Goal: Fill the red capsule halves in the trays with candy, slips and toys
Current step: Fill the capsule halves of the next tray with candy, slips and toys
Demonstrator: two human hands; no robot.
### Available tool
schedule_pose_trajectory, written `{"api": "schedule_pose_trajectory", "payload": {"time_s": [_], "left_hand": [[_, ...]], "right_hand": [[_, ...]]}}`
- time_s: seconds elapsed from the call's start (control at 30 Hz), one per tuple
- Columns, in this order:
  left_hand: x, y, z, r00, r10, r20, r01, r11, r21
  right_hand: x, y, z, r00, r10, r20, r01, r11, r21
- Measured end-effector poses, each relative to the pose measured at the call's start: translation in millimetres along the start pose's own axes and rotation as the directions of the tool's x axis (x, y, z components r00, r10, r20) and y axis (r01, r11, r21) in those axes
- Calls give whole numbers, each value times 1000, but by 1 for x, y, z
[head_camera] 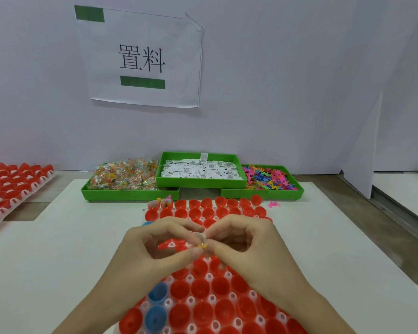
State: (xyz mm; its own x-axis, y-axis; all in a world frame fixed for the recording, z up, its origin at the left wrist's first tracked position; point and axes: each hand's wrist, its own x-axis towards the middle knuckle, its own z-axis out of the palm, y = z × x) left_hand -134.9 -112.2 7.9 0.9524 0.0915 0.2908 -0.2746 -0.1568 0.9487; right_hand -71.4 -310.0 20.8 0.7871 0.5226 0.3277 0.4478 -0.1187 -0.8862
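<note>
Hands: left hand and right hand, frame centre, fingers pinching one small clear crinkly candy packet.
Tray: clear dimpled plastic tray of glossy red capsule halves directly beneath, partly hidden by hands.
Behind: three green plastic bins on worktop.

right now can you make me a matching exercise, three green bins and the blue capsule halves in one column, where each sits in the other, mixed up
Things
1. candy bin
2. slip bin
3. toy bin
4. blue halves

Places
A. middle of the bin row, raised over its neighbours
B. left edge of the near tray, beside the left hand
C. right end of the bin row
D. left end of the bin row

Pairs: 1-D, 2-A, 3-C, 4-B
</note>
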Motion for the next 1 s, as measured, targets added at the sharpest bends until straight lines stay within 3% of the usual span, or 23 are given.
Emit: {"api": "schedule_pose_trajectory", "payload": {"time_s": [0.2,0.47,0.73,1.0], "left_hand": [[-2,5,2,994,45,-95,-46,999,-2],[-2,2,0,995,3,-104,2,999,49],[-1,2,-3,993,10,-116,0,996,88],[4,-5,-12,985,15,-170,0,996,85]], "right_hand": [[-2,0,0,998,11,63,-11,1000,6],[3,7,-5,994,86,69,-87,996,15],[19,26,-46,982,73,-174,-103,979,-173],[66,71,-95,907,47,-419,-225,895,-385]]}}
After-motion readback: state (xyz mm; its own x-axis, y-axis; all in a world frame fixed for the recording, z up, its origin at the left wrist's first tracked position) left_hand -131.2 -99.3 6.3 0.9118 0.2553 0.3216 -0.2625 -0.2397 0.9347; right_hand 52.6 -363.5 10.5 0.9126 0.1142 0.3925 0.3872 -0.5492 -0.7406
